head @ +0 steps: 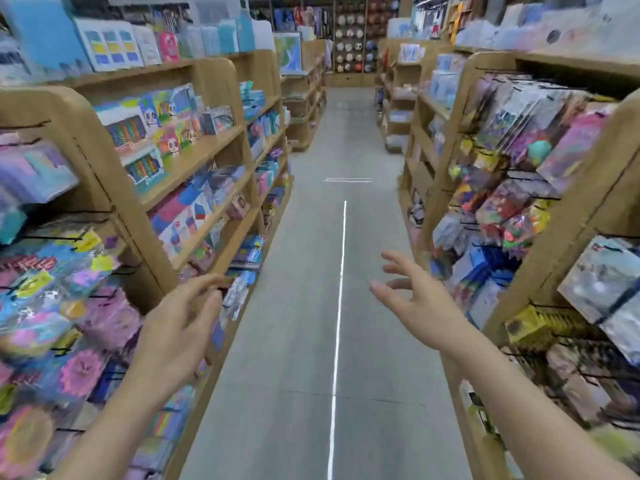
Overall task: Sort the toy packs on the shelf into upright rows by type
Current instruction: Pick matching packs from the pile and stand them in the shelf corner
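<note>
Both bare forearms reach forward from the near edge, one on each side. The left hand (176, 323) is raised at mid-height on the left, its back toward the camera, fingers loosely extended and pointing far and a little right, the thumb lying alongside. It holds nothing. The right hand (414, 299) is held out on the right, slightly farther than the left, its fingers spread apart and gently bent, tips pointing left and far, thumb lowest. It too holds nothing. The two hands are well apart and do not touch.
</note>
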